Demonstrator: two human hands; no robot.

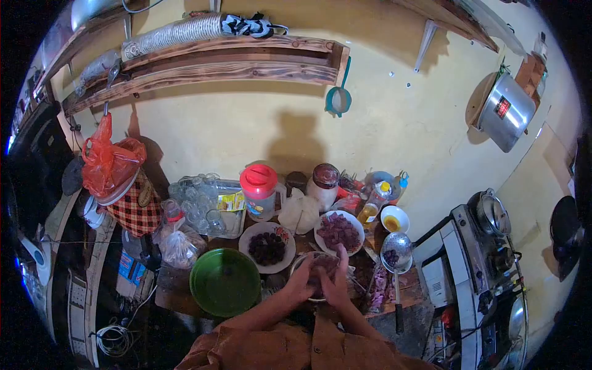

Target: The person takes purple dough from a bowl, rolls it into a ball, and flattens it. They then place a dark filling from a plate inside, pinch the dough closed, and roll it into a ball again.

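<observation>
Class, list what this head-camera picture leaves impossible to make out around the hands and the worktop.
- Head view: the bowl under the left hand and right hand is mostly covered; its contents are unclear.
- The dark pieces on the plate are too small to identify.
- Label on the red-lidded jug is too blurred to read.

Both hands, left hand (302, 280) and right hand (338, 280), press into a bowl (308, 298) of what looks like chopped meat (324, 262), near the green bowl (225, 282).
</observation>
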